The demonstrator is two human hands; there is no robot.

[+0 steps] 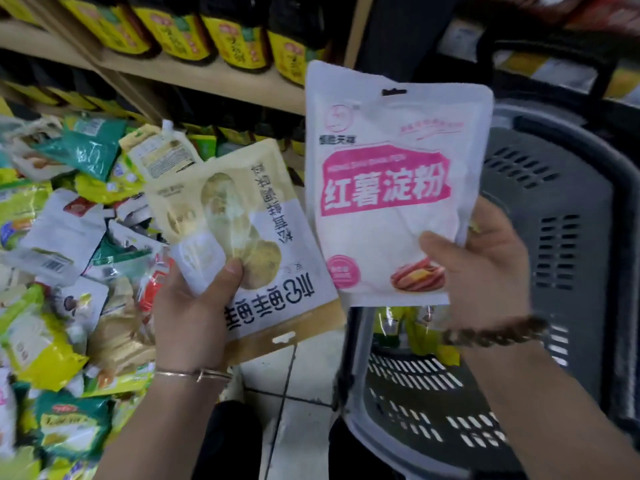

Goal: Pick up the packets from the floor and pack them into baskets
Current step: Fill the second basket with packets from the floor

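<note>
The left hand [194, 306] grips a beige packet [242, 237]; the right hand [485, 268] pinches a white-pink starch packet [391, 188] above the grey basket [561, 209].

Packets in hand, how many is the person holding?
2. A cream packet in the left hand; a white-and-pink packet in the right hand, in front of the basket. More could hide behind either.
</note>
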